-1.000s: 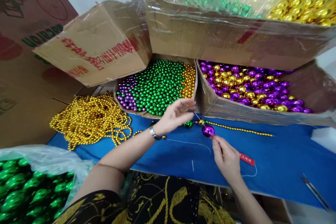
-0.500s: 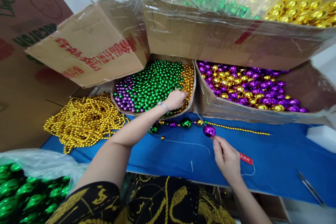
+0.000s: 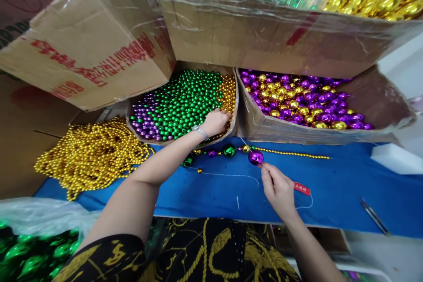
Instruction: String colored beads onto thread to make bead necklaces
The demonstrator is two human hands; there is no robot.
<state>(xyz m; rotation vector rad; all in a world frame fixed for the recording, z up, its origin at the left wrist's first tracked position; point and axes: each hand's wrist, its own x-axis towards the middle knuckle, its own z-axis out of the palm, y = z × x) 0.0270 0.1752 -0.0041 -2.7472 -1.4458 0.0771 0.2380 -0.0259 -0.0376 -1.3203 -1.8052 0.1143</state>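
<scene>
While my right hand (image 3: 278, 188) pinches the purple bead (image 3: 255, 157) at its near edge, the needle (image 3: 243, 142) slants away leftward toward my left hand (image 3: 216, 122) at the gold beads (image 3: 228, 91), whose fingertips I can't make out from here

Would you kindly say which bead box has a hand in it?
The box of mostly green beads; only it has a hand, the left hand, inside.

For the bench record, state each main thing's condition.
Left hand: at the gold beads, grip hidden
Right hand: closed at the purple ball
Purple ball: on a needle
Green-bead box: open, filled
Purple-gold box: open, partly filled
Gold strands: heaped loose
White thread: slack
Metal tool: lying flat
</scene>
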